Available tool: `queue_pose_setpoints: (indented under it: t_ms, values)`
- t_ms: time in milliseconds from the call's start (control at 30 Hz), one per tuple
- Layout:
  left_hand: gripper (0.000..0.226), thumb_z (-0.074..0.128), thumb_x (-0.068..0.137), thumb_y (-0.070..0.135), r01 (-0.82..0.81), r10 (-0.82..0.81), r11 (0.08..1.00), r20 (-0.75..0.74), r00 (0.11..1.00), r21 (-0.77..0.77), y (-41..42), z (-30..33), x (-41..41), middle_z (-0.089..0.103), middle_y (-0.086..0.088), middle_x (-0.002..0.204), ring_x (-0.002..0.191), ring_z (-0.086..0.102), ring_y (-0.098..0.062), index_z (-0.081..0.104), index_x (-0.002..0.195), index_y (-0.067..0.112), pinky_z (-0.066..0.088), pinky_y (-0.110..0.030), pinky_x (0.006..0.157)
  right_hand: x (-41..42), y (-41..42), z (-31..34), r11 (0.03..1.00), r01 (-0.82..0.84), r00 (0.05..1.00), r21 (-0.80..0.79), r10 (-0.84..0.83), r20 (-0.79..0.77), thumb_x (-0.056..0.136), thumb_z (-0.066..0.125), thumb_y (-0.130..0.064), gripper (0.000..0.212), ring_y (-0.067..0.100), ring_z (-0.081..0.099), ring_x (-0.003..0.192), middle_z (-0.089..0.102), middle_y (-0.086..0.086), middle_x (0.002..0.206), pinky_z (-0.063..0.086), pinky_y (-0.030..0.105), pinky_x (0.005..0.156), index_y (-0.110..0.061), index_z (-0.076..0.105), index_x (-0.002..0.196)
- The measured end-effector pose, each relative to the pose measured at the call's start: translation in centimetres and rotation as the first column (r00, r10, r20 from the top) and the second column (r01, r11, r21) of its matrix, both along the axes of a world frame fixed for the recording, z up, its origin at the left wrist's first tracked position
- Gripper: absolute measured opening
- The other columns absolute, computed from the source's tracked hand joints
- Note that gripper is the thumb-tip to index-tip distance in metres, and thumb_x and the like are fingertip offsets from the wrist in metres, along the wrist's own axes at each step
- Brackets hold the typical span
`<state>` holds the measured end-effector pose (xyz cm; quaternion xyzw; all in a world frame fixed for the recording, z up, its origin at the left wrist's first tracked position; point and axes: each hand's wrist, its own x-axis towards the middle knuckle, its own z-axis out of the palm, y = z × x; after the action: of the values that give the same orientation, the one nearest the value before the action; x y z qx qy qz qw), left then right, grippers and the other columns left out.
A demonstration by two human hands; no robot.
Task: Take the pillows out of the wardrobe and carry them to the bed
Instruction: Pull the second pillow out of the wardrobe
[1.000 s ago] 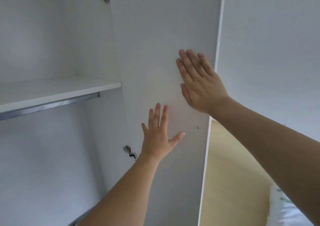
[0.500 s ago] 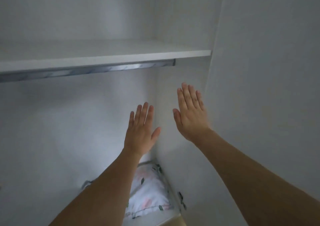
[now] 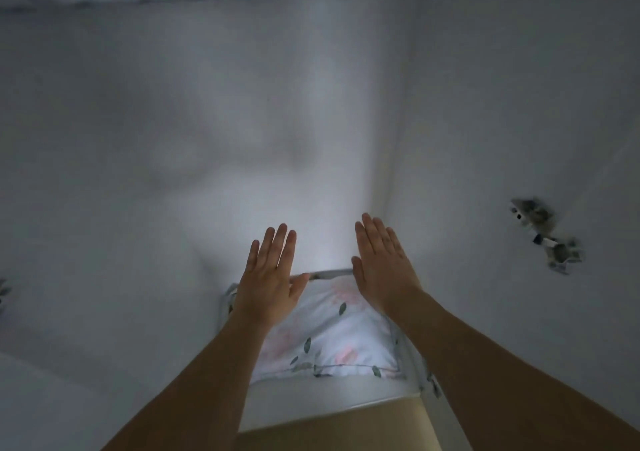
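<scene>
Both hands reach into the white wardrobe, fingers straight: left hand, right hand. Below and between them lies a white floral-print fabric pillow, untouched.

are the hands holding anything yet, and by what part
Nothing is held. The left hand and right hand are both open with straight fingers, above the floral pillow in the wardrobe.

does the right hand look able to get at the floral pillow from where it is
Probably yes. The right hand is open, fingers straight, hovering over the floral pillow at the bottom of the wardrobe. Nothing shows between them; the left hand is off to the side.
</scene>
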<state>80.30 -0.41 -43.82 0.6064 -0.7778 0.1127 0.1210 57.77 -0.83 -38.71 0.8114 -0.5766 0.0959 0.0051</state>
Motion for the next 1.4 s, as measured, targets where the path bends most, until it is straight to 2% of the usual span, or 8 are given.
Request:
queue_pose_setpoints:
  t_ms: [233, 367, 500, 667, 833, 933, 1067, 1400]
  values:
    - [0.075, 0.032, 0.092, 0.054, -0.032, 0.037, 0.990, -0.039, 0.999, 0.136, -2.5, -23.4, 3.8, 0.016, -0.008, 0.161, 0.149, 0.010, -0.026, 0.022, 0.152, 0.011, 0.000, -0.040, 0.119, 3.1, -3.0, -24.1, 0.989, -0.089, 0.996, 0.118, 0.088, 0.011, 0.101, 0.029, -0.030, 0.062, 0.027, -0.002, 0.149, -0.003, 0.012, 0.161, -0.005, 0.036, 0.118, -0.004, 0.008, 0.153]
    - [0.083, 0.049, 0.088, 0.056, -0.006, 0.005, 0.969, 0.005, 1.000, 0.247, -3.1, -39.6, 6.4, 0.017, -0.009, 0.161, 0.148, 0.017, -0.029, 0.024, 0.152, 0.010, 0.004, -0.043, 0.118, 4.7, -5.2, -40.0, 0.962, -0.075, 0.992, 0.263, 0.099, -0.082, 0.101, 0.028, -0.035, 0.069, 0.024, -0.015, 0.148, -0.024, 0.006, 0.156, -0.006, 0.038, 0.122, -0.008, -0.009, 0.152]
    - [0.096, 0.040, 0.077, 0.069, -0.026, -0.005, 0.914, 0.076, 0.997, 0.405, -4.2, -52.9, 8.9, 0.021, -0.008, 0.160, 0.147, 0.020, -0.027, 0.017, 0.152, 0.015, 0.005, -0.044, 0.116, 6.0, -7.3, -53.5, 0.947, -0.078, 0.981, 0.313, 0.129, -0.144, 0.096, 0.039, -0.044, 0.085, 0.026, -0.021, 0.146, -0.030, 0.004, 0.154, -0.008, 0.042, 0.121, -0.014, -0.021, 0.149]
    - [0.114, 0.035, 0.063, 0.087, -0.047, 0.006, 0.910, 0.099, 0.995, 0.412, -7.6, -64.5, 11.5, 0.005, -0.004, 0.163, 0.149, 0.001, -0.025, 0.004, 0.154, 0.025, -0.003, -0.049, 0.114, 7.4, -11.4, -65.0, 0.954, -0.086, 0.963, 0.286, 0.154, -0.222, 0.084, 0.046, -0.067, 0.108, 0.024, -0.028, 0.144, -0.032, 0.003, 0.155, -0.014, 0.048, 0.118, -0.019, -0.027, 0.146]
    - [0.127, 0.038, 0.052, 0.096, -0.035, 0.001, 0.922, 0.088, 0.996, 0.385, -11.4, -70.7, 13.2, -0.009, 0.002, 0.162, 0.149, -0.011, -0.026, 0.001, 0.155, 0.031, -0.001, -0.062, 0.115, 7.8, -15.0, -72.7, 0.954, -0.092, 0.966, 0.284, 0.155, -0.209, 0.065, 0.043, -0.086, 0.126, 0.024, -0.034, 0.141, -0.039, 0.005, 0.151, -0.014, 0.049, 0.118, -0.022, -0.029, 0.146]
    - [0.118, 0.042, 0.061, 0.091, -0.028, 0.004, 0.940, 0.071, 0.997, 0.340, -12.0, -72.6, 13.4, 0.009, -0.003, 0.162, 0.149, 0.007, -0.028, 0.016, 0.155, 0.025, 0.007, -0.062, 0.115, 8.0, -15.6, -75.6, 0.960, -0.110, 0.961, 0.257, 0.168, -0.218, 0.063, 0.035, -0.091, 0.125, 0.024, -0.028, 0.144, -0.030, 0.007, 0.156, -0.010, 0.049, 0.119, -0.020, -0.021, 0.150]
    - [0.103, 0.042, 0.074, 0.080, -0.004, -0.005, 0.967, 0.033, 0.999, 0.254, -12.0, -74.9, 13.5, 0.026, -0.009, 0.158, 0.146, 0.022, -0.031, 0.031, 0.151, 0.012, 0.014, -0.063, 0.114, 8.2, -15.5, -77.9, 0.976, -0.106, 0.972, 0.188, 0.142, -0.186, 0.072, 0.030, -0.087, 0.113, 0.028, 0.001, 0.149, 0.002, 0.012, 0.161, 0.006, 0.050, 0.119, -0.014, 0.006, 0.154]
    - [0.077, 0.039, 0.086, 0.059, 0.064, -0.071, 0.988, 0.043, 0.997, 0.144, -12.6, -75.4, 13.7, 0.035, -0.009, 0.155, 0.142, 0.031, -0.034, 0.040, 0.147, 0.012, 0.017, -0.063, 0.112, 9.1, -15.8, -78.8, 0.979, -0.124, 0.968, 0.164, 0.155, -0.195, 0.085, 0.033, -0.067, 0.087, 0.034, 0.024, 0.145, 0.026, 0.019, 0.155, 0.014, 0.049, 0.116, -0.009, 0.030, 0.149]
